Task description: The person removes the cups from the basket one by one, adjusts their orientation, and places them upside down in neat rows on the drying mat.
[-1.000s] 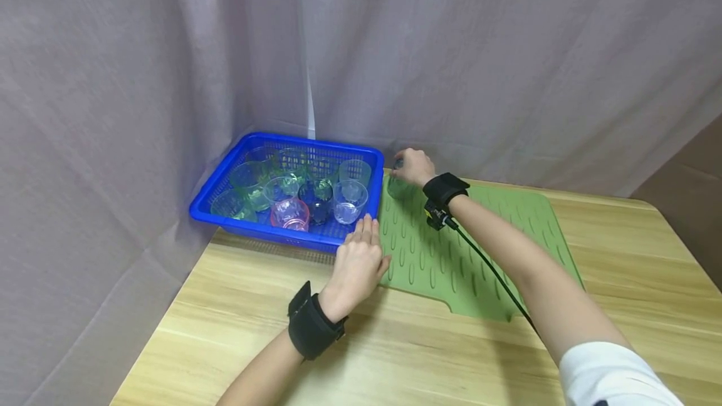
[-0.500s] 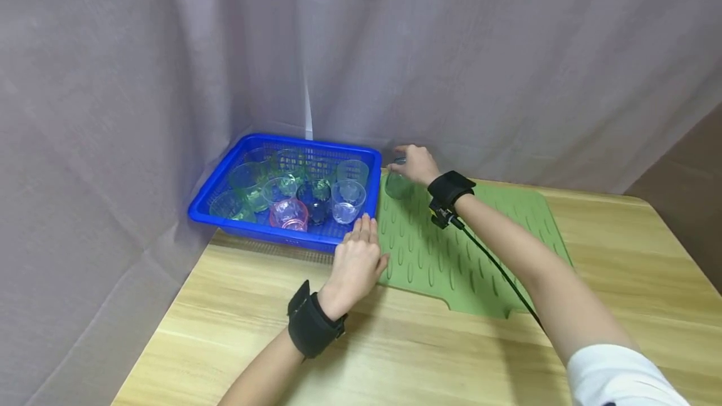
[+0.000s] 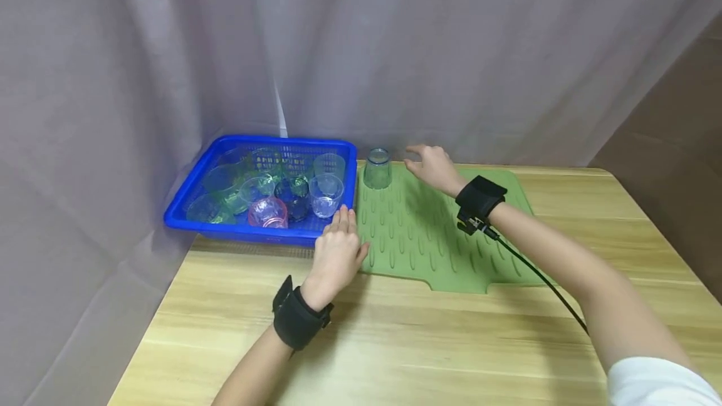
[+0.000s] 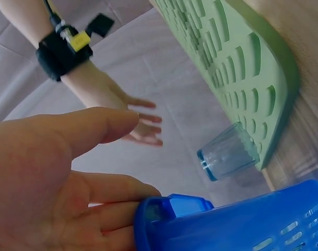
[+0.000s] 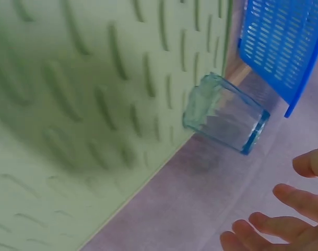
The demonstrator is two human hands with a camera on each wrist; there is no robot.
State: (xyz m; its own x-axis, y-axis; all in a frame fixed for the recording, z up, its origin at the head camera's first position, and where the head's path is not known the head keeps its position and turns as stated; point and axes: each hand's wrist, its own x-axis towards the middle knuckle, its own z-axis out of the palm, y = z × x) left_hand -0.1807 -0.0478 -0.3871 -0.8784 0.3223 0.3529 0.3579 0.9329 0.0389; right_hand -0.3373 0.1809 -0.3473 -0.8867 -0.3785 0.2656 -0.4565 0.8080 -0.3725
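A clear bluish glass (image 3: pixel 377 171) stands on the back left corner of the green ridged mat (image 3: pixel 395 224), its narrower, blue-ringed end up. My right hand (image 3: pixel 434 169) hovers to the right of the glass, apart from it, fingers spread and holding nothing. In the right wrist view, its fingertips (image 5: pixel 286 197) show beside the glass. My left hand (image 3: pixel 336 259) touches the front right corner of the blue basket (image 3: pixel 242 231) with straight fingers, the thumb held away. Inside the basket are several clear and green-tinted cups, a dark glass (image 3: pixel 292 196) and a pink cup (image 3: pixel 267 212).
The basket stands against the mat's left edge on a wooden table (image 3: pixel 395 343). A grey curtain (image 3: pixel 395 49) hangs close behind both. A cable (image 3: pixel 547 281) runs from the right wristband along the forearm. A brown panel (image 3: pixel 671 143) rises at the right.
My right hand has let go of the glass and moved to the right, leaving it standing on the mat. The left hand stays at the basket corner. The head view has shifted slightly.
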